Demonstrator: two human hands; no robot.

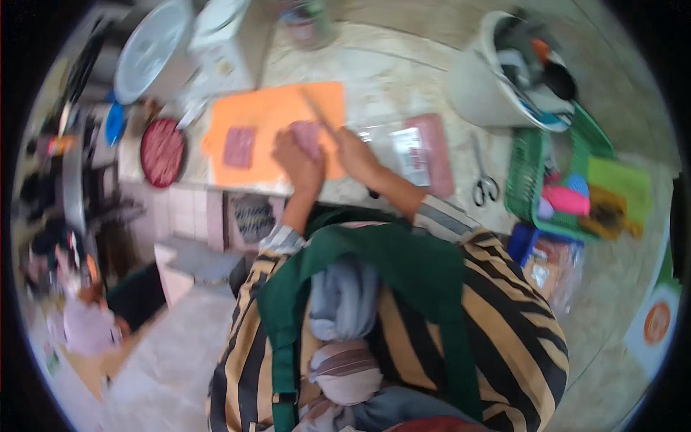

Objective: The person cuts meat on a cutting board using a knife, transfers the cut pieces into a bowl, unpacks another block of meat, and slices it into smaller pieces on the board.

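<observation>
On an orange cutting board [270,108] lie two pink slabs that look like meat. My left hand [296,164] has its fingers bent over the right-hand meat slab [307,135], holding it against the board. The other meat slab [239,147] rests flat to the left, apart from my hands. A knife [322,117] is in my right hand [358,157], its blade pointing up and away to the left, beside the held slab. Motion blur hides whether the blade touches the meat.
Left of the board stands a round dish of pink strips [163,153]. To the right are a flat meat pack [432,155], scissors [484,183], a white bucket of utensils [475,86] and a green basket [524,176]. Another person [86,324] is at far left.
</observation>
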